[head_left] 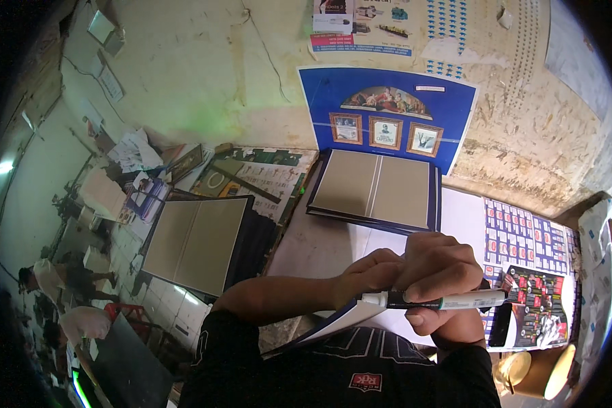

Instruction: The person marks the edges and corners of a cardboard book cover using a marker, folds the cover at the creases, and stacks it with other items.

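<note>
My right hand [442, 268] is closed around a marker [466, 300] with a white barrel, a black section and a white tip end, lying level in front of my chest. Its fingers curl over the top, with a fingertip showing below the barrel. My left hand [374, 269] comes in from the left and meets the right one; its fingers are mostly hidden behind that hand. Below my left forearm, a pale panel with a dark blue edge [343, 324] leans against my shirt; what holds it is hidden.
Dark-edged folders with beige panels lie on the table [402, 187] and in a stack at the left [196, 241]. A blue poster [387, 155] leans against the wall. Printed sheets [527, 234] cover the table's right side. Stools [510, 370] stand lower right; people [64, 279] are far left.
</note>
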